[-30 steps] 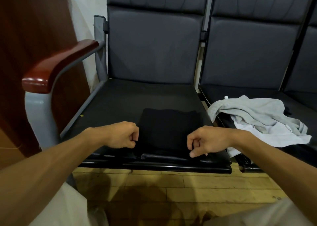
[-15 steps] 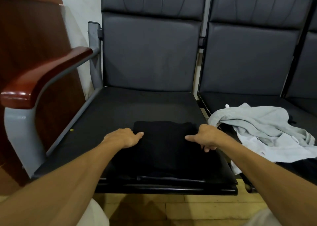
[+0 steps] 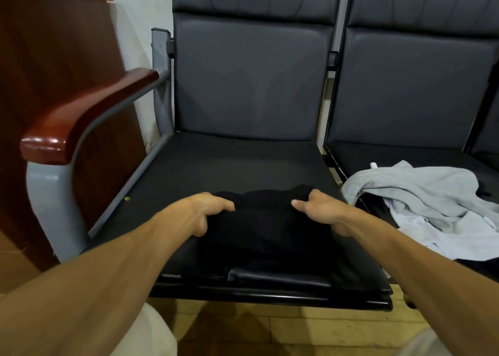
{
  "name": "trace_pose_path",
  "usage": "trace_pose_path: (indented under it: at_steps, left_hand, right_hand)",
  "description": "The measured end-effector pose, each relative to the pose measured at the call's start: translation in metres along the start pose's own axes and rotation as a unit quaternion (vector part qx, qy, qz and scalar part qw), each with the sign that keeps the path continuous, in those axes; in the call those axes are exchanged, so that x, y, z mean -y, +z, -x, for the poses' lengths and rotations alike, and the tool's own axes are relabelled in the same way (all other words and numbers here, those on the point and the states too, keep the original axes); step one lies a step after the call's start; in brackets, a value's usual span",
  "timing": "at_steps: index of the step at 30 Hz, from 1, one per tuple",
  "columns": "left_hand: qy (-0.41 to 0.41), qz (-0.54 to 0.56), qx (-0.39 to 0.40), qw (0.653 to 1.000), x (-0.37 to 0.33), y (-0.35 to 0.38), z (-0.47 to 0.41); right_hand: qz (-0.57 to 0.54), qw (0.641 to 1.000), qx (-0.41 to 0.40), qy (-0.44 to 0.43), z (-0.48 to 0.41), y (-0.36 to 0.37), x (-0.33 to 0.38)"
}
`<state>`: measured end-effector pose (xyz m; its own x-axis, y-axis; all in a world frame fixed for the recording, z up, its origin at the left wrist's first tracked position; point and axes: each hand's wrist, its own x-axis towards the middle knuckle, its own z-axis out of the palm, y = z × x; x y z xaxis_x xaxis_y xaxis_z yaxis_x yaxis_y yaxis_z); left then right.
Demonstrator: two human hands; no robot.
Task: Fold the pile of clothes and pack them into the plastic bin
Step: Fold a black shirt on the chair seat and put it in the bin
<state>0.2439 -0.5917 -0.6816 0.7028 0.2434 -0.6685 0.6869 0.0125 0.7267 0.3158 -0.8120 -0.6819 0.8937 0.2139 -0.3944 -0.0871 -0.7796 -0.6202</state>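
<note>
Black folded garment lies on the front half of the dark chair seat. Left hand pinches its far left corner, thumb on top, so that grip is clamped on cloth. Right hand does the same at the far right corner. The far edge looks slightly lifted, but black on black makes it hard to tell. Grey clothes pile sits on the next seat, to the right.

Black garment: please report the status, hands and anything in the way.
Left hand, right hand grip black garment at far corners. It lies folded on the seat. Grey clothes on next seat, apart.
</note>
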Motion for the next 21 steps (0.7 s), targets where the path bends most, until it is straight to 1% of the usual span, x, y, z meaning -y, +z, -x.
trace_pose_path:
  at_steps: [2, 3, 5, 7, 9, 12, 14, 16, 18, 21]
  left_hand:
    - [-0.020, 0.028, 0.019, 0.999, 0.000, -0.002, 0.010]
    - [-0.017, 0.041, 0.024, 0.999, 0.000, -0.004, 0.014]
    - [0.006, 0.081, 0.018, 0.997, -0.001, -0.010, 0.022]
    - [0.036, 0.137, 0.011, 0.990, -0.002, -0.019, 0.030]
    - [0.078, 0.183, 0.003, 0.980, 0.000, -0.032, 0.041]
    - [0.161, 0.247, -0.023, 0.955, 0.007, -0.057, 0.064]
    - [0.221, 0.266, -0.034, 0.938, 0.015, -0.078, 0.087]
    - [0.271, 0.271, -0.074, 0.921, 0.028, -0.106, 0.112]
    - [0.311, 0.250, -0.141, 0.906, 0.045, -0.138, 0.135]
    - [0.332, 0.202, -0.253, 0.886, 0.084, -0.191, 0.165]
  right_hand:
    - [-0.076, 0.997, -0.009, 0.008, -0.001, 0.000, 0.001]
    - [-0.115, 0.993, -0.015, 0.007, 0.000, 0.000, 0.001]
    - [-0.183, 0.982, -0.040, -0.008, 0.006, -0.002, 0.006]
    - [-0.238, 0.967, -0.085, -0.025, 0.015, -0.006, 0.013]
    - [-0.266, 0.957, -0.095, -0.067, 0.031, -0.007, 0.024]
    - [-0.268, 0.945, -0.069, -0.173, 0.054, 0.001, 0.050]
    - [-0.265, 0.937, -0.057, -0.222, 0.070, 0.011, 0.077]
    - [-0.264, 0.929, -0.045, -0.255, 0.086, 0.026, 0.110]
    - [-0.253, 0.925, -0.006, -0.282, 0.101, 0.048, 0.143]
    - [-0.214, 0.918, 0.066, -0.327, 0.125, 0.090, 0.191]
